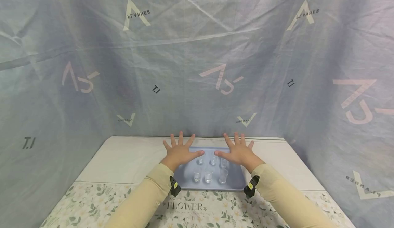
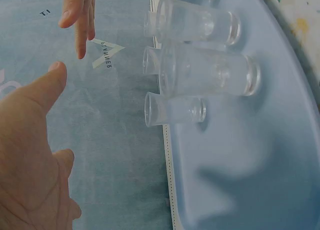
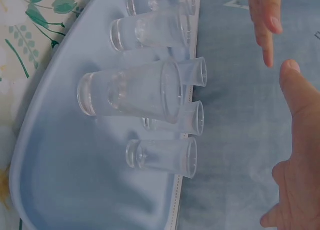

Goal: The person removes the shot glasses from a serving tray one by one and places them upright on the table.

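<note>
We see our left hand (image 1: pixel 179 153) and right hand (image 1: pixel 242 153), fingers spread, the upright clear cups (image 1: pixel 208 177) lower centre, between and below, neither hand clearly nearer

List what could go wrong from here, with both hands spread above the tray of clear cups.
The left hand or right hand might knock a cup over on the way down, as the clear cups stand unheld. Two front cups stand close together, so bumping one could topple its neighbour. Their see-through walls barely stand out against the tray, so rims may be misjudged.
</note>
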Motion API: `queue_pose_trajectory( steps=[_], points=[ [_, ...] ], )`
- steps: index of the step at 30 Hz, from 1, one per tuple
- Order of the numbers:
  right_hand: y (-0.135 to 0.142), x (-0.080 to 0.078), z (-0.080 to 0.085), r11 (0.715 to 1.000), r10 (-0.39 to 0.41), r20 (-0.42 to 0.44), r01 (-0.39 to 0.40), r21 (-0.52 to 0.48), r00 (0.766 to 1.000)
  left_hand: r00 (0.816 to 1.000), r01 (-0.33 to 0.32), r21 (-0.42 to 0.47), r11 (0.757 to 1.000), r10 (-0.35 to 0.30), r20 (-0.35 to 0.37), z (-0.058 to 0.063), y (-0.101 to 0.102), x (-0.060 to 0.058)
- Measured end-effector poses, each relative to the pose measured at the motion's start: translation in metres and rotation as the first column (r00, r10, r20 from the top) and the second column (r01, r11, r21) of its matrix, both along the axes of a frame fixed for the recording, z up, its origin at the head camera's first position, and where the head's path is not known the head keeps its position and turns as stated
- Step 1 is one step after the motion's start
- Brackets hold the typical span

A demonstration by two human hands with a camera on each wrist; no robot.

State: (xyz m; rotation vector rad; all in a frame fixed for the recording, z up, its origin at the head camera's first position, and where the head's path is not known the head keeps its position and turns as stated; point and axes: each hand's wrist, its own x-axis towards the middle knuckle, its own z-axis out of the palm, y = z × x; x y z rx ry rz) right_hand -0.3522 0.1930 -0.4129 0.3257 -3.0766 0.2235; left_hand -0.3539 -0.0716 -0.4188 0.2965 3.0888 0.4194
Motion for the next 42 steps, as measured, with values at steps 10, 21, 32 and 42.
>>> queue_pose_trajectory(
  steps=[10,21,32,42],
  points=[
    [-0.003,-0.004,-0.007,1.000,-0.003,0.022,0.004,-0.020,1.000,0.999,0.008,0.022,1.000,-0.007,-0.033,-0.005,-0.003,0.003],
    [0.003,-0.011,-0.032,0.954,0.068,-0.145,-0.107,-0.279,0.987,0.998,-0.007,0.139,0.990,0.015,-0.062,-0.036,-0.017,0.005],
    [0.015,-0.009,-0.052,0.846,0.071,-0.253,-0.193,-0.497,0.965,0.999,-0.020,0.160,0.987,0.028,-0.047,-0.065,-0.025,0.004],
    [0.021,0.004,-0.066,0.758,0.050,-0.323,-0.247,-0.604,0.945,0.997,-0.082,0.183,0.980,0.078,0.027,-0.091,-0.033,-0.004]
  ],
)
